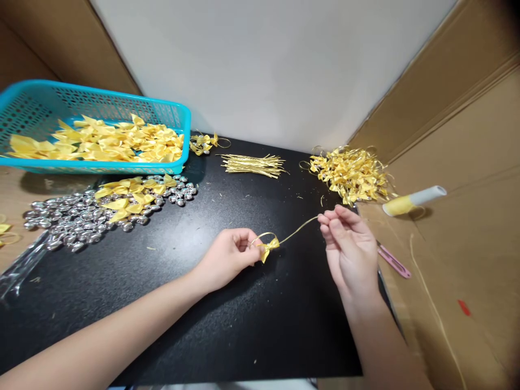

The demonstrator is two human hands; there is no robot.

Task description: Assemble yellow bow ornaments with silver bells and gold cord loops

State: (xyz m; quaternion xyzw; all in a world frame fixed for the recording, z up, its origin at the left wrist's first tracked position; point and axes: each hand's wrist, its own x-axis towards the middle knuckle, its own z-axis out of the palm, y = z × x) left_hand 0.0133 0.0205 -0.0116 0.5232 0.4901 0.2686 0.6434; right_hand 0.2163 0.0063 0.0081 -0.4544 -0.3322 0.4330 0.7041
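Between thumb and fingers, my left hand (231, 257) pinches a small yellow ribbon bow (270, 249) with a loop of gold cord standing up beside it. From the bow a free length of gold cord (299, 229) runs up to the right. Its far end is pinched in the fingertips of my right hand (351, 246), palm turned up. The cord is slightly curved between the hands. Both hands are above the black tabletop (252, 314). Whether a bead sits behind the bow is hidden by my left fingers.
At left, a blue basket (184, 138) holds yellow bows; silver beads (77, 216) and loose bows (128, 197) lie before it. Cut gold cords (254, 165) lie at the back. Finished-looking bows (349, 170) are heaped right, near a tube (414, 200) and pink cutter (394, 261).
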